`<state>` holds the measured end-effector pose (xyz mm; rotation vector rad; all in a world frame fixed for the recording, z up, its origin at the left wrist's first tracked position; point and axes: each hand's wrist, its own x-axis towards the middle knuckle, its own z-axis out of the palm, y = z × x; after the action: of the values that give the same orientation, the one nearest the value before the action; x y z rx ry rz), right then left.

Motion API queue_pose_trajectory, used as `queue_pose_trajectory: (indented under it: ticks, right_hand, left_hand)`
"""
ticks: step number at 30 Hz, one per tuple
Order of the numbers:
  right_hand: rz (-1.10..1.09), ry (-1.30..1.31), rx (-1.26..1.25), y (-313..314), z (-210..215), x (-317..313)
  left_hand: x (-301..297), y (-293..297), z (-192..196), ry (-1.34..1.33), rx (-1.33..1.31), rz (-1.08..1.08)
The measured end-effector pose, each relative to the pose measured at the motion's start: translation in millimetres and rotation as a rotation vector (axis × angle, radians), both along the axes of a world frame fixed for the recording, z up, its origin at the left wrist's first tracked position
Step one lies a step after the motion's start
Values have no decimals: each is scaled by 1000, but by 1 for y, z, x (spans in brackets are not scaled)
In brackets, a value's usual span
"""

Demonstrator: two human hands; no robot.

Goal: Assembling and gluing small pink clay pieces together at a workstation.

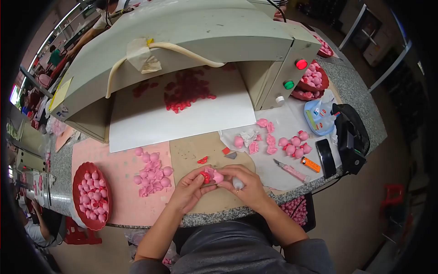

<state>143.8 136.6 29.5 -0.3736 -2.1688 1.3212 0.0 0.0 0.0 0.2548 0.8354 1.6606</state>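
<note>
Left hand and right hand closed together on a small pink rounded piece with a red part, held over the brown board on the speckled stone surface. Left: loose pink pieces, red bowl of pink pieces. Right: pink-handled craft knife, orange lighter.

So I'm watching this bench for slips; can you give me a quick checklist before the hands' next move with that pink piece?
1. Pink piece held by both hands: ok, left hand and right hand meet on it.
2. Red part seated on it: cannot tell, fingers hide it.
3. Small white object secure in right hand: ok.
4. Craft knife away from hands: ok, it lies to the right.
5. Loose pink pieces near left hand: ok.
6. Red bowl on the bench: not ok, overhangs the edge.
</note>
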Motion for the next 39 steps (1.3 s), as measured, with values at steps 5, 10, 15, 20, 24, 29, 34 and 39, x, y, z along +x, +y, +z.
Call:
queue_pose_trajectory:
  ticks: [5,10,15,20,24,29,34,39]
  right_hand:
    - [-18,44,22,-5,1,-16]
    - [-14,57,134,-4,-1,-17]
    - [-18,39,196,-4,-1,-18]
    - [10,24,166,-4,-2,-17]
    - [12,34,180,-5,-4,-19]
    - [-6,110,310,-6,-12,-23]
    - [48,86,85,-11,-4,-28]
    - [81,54,-296,-11,-1,-39]
  left_hand:
    - [-12,-2,5,-12,1,-41]
    - [-8,-3,3,-23,2,-36]
    - [-7,-2,1,-21,-5,-41]
    - [-6,-2,1,-19,-16,-56]
    - [-5,-2,-1,-2,-22,-45]
    - [-6,-2,-1,-32,8,-12]
    - [-2,-4,-2,127,40,95]
    - [-1,-3,5,205,114,224]
